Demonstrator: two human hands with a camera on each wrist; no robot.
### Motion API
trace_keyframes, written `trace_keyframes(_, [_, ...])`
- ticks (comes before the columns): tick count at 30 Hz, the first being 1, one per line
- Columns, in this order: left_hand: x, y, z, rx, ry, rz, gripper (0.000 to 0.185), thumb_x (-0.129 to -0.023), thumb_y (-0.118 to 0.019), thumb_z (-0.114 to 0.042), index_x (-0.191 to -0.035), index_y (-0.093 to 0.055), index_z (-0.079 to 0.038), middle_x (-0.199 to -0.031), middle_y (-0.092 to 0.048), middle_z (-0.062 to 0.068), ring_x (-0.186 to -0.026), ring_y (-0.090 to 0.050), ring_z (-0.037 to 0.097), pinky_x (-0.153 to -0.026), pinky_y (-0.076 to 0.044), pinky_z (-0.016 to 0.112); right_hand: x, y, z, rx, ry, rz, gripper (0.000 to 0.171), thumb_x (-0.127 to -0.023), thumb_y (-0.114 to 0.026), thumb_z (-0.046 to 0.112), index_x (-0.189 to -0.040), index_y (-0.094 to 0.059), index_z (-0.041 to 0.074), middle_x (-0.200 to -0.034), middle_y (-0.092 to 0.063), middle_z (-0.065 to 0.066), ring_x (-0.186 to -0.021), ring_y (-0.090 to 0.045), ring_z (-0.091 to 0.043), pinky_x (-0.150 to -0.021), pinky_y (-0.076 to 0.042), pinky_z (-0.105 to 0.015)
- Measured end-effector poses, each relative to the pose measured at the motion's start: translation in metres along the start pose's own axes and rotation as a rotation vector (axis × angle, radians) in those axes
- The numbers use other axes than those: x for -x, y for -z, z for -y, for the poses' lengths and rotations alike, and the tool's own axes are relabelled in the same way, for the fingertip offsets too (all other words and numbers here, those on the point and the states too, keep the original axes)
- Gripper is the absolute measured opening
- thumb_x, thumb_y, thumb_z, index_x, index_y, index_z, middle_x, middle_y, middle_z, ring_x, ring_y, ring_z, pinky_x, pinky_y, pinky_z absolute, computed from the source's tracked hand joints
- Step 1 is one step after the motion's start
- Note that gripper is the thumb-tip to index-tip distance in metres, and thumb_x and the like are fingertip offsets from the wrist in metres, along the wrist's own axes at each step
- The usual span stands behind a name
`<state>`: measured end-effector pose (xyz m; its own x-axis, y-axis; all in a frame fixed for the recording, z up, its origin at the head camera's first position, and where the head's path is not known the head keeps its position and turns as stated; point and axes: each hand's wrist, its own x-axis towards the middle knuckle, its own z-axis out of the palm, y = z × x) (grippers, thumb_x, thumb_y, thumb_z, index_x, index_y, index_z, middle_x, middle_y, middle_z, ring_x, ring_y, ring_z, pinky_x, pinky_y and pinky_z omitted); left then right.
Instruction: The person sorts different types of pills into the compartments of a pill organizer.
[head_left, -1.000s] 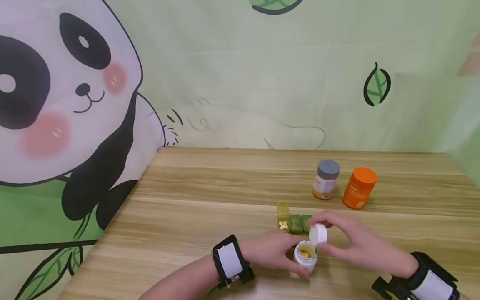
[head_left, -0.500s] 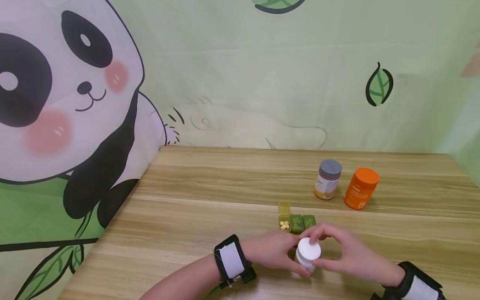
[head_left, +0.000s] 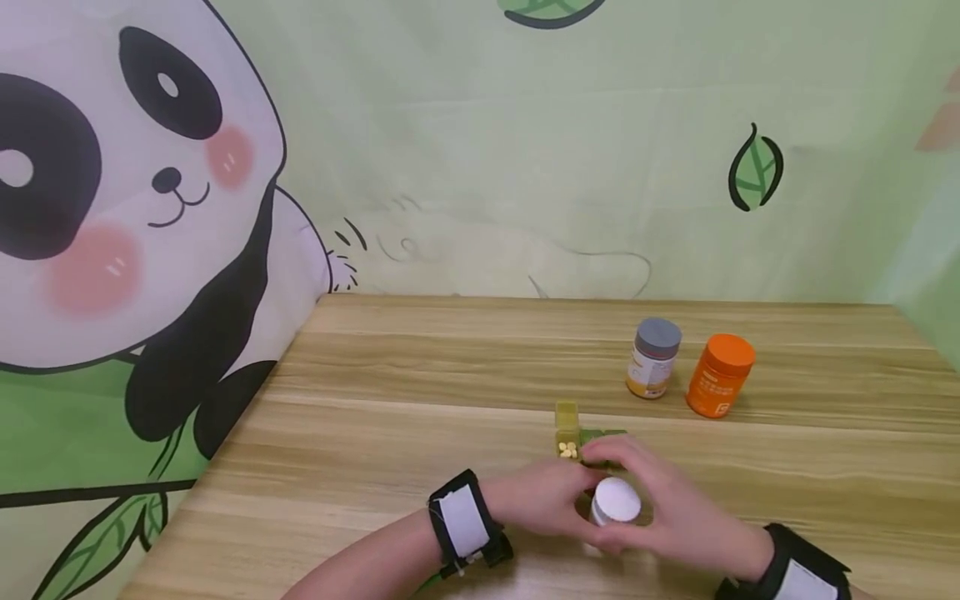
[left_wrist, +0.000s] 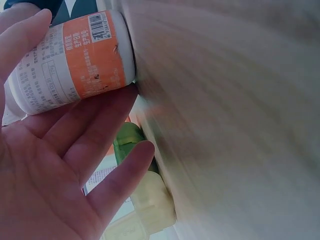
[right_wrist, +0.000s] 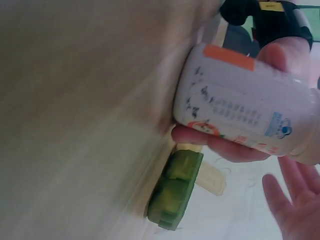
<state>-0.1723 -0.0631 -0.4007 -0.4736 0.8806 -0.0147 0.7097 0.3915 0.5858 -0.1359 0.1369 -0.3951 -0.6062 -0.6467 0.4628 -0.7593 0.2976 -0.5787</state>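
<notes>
A white pill bottle (head_left: 603, 514) stands on the table with its white cap (head_left: 617, 500) over the mouth. My left hand (head_left: 536, 504) grips the bottle's body between thumb and fingers; the left wrist view shows its orange and white label (left_wrist: 70, 62). My right hand (head_left: 678, 508) reaches around the cap with thumb and fingers spread wide. In the right wrist view, the right fingers (right_wrist: 295, 210) extend beside the cap. Behind the hands is a pill organizer (head_left: 567, 437), its yellow compartment lid raised and several pale tablets inside; its green compartments (right_wrist: 175, 187) are partly hidden by my right hand.
Further back on the wooden table (head_left: 420, 358) stand a grey-capped bottle (head_left: 652, 358) and an orange bottle (head_left: 720, 377), side by side. A green fabric backdrop (head_left: 480, 150) with a panda print hangs behind the table and along its left side.
My right hand has brought the cap down onto the open bottle, covering the tablets inside. Its fingers then spread and shifted left around the cap. The left hand keeps its grip.
</notes>
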Motion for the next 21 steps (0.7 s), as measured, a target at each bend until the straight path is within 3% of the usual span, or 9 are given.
trace_keyframes(5, [0.001,0.000,-0.001,0.055,0.030,0.015,0.033,-0.086,-0.076,-0.032,-0.109,-0.063,-0.011,-0.090,-0.060,-0.015,-0.075,-0.051,-0.007,-0.068,-0.042,0.009,0.011,0.006,0.005,-0.099,-0.013,0.029,0.058,-0.085,-0.077,0.014,-0.135,-0.050,0.013,-0.131,-0.055,0.001,-0.117,-0.053,-0.015,-0.096,-0.041,-0.026])
trace_keyframes(11, [0.000,0.001,-0.001,0.081,0.053,0.030,0.046,-0.084,-0.077,-0.033,-0.120,-0.061,-0.009,-0.097,-0.062,-0.014,-0.084,-0.054,-0.008,-0.075,-0.042,0.010,0.027,0.019,0.001,-0.039,0.021,-0.016,0.061,-0.076,-0.081,0.001,-0.130,-0.053,0.011,-0.123,-0.060,0.002,-0.109,-0.058,-0.013,-0.092,-0.044,-0.023])
trace_keyframes(18, [0.000,0.002,-0.003,0.051,0.067,0.027,0.045,-0.083,-0.078,-0.035,-0.117,-0.062,-0.011,-0.096,-0.062,-0.015,-0.083,-0.053,-0.007,-0.074,-0.042,0.010,0.023,0.019,-0.007,0.082,0.069,-0.082,0.055,-0.073,-0.086,0.013,-0.120,-0.058,0.011,-0.112,-0.062,0.002,-0.096,-0.059,-0.013,-0.086,-0.044,-0.018])
trace_keyframes(21, [0.000,0.002,-0.003,0.010,0.050,0.017,0.043,-0.083,-0.078,-0.037,-0.114,-0.062,-0.012,-0.093,-0.061,-0.016,-0.080,-0.052,-0.007,-0.072,-0.041,0.009,0.014,0.015,-0.005,0.127,0.026,-0.070,0.062,-0.071,-0.088,0.021,-0.124,-0.056,0.013,-0.116,-0.060,0.002,-0.098,-0.057,-0.014,-0.084,-0.046,-0.024])
